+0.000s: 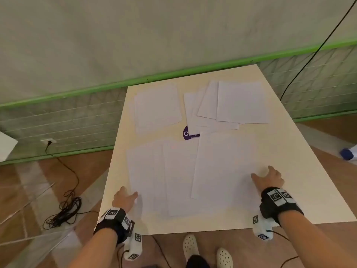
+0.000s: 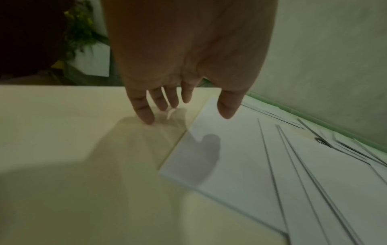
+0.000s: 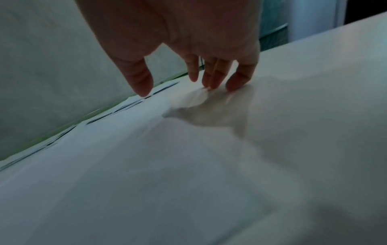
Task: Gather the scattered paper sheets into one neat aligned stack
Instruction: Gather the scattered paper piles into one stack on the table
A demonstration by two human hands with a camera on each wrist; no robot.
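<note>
Neither hand grips anything. The left hand [image 1: 123, 198] sits at the lower left of the head view with its fingers [image 2: 144, 109] straight and loosely spread, tips reaching down to the bare table [image 1: 301, 171] just beside the left edge of the near-left sheets [image 1: 154, 176]; whether they press the surface, the blur hides. The right hand [image 1: 270, 177], at lower right, is likewise spread, its fingertips [image 3: 236, 82] down at the right edge of the large near sheet [image 1: 228, 163], which lies tilted over its neighbours.

Placing a hand at each outer edge of the near spread looks like preparation for sweeping the sheets inward toward each other, since loose paper slides more easily than it lifts.

Nothing is gathered yet. In the upper part of the head view, a small pile [image 1: 158, 107] lies at centre left and a fanned group [image 1: 231, 105] at centre right, well apart from the hands. A purple sticker [image 1: 187, 133] shows between the groups, half covered by paper.
</note>
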